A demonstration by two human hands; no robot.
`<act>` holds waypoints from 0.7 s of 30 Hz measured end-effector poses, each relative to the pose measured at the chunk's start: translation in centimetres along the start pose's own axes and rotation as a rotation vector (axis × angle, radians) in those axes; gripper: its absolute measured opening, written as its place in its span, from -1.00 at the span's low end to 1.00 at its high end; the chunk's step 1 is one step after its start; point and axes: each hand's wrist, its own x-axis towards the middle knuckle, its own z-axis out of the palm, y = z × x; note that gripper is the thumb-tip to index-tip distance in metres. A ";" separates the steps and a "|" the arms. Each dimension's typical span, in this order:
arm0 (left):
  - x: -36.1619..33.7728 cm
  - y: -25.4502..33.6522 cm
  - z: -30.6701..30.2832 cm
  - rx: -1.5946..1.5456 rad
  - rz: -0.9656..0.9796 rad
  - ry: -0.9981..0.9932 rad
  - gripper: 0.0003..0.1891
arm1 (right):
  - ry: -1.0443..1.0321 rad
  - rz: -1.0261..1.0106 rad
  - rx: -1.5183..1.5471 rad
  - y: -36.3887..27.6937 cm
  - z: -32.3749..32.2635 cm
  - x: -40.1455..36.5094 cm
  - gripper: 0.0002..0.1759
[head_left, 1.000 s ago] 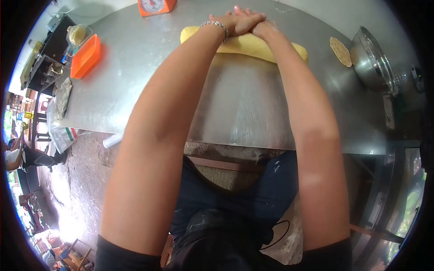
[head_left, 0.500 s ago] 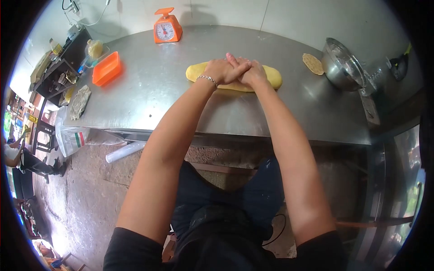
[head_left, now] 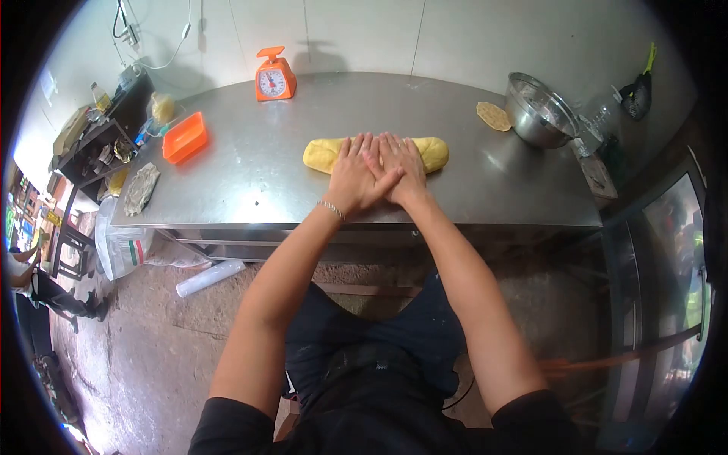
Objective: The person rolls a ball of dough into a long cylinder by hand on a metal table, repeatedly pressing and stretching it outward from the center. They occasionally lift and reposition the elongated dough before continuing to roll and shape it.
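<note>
A long yellow dough log (head_left: 318, 154) lies across the middle of the steel table (head_left: 485, 189). Both my hands rest flat on its centre, fingers stretched out and pointing away from me. My left hand (head_left: 353, 176), with a thin bracelet at the wrist, partly overlaps my right hand (head_left: 403, 165). Only the two rounded ends of the dough show beside my hands. Neither hand grips anything; the palms press down on the dough.
An orange kitchen scale (head_left: 274, 76) stands at the back by the wall. An orange tray (head_left: 185, 138) and a grey rag (head_left: 141, 188) lie at the left. A steel bowl (head_left: 537, 114) and a flat dough disc (head_left: 493, 116) sit at the right. A cluttered shelf (head_left: 91, 136) stands at far left.
My hands have drawn back toward me, rolling the dough log from the far part of the table to its middle. My fingers now lie spread flat over it.
</note>
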 end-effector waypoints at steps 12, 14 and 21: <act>-10.8 6.9 -2.5 -0.051 0.050 -0.028 0.32 | 0.100 -0.113 0.168 -3.5 -2.9 -12.0 0.17; -10.0 6.4 -1.7 -0.060 0.035 -0.034 0.32 | 0.079 -0.125 0.153 -3.1 -3.1 -11.1 0.13; -3.0 2.6 0.3 -0.016 0.025 -0.049 0.23 | 0.026 -0.081 0.135 0.2 -0.7 -4.2 0.11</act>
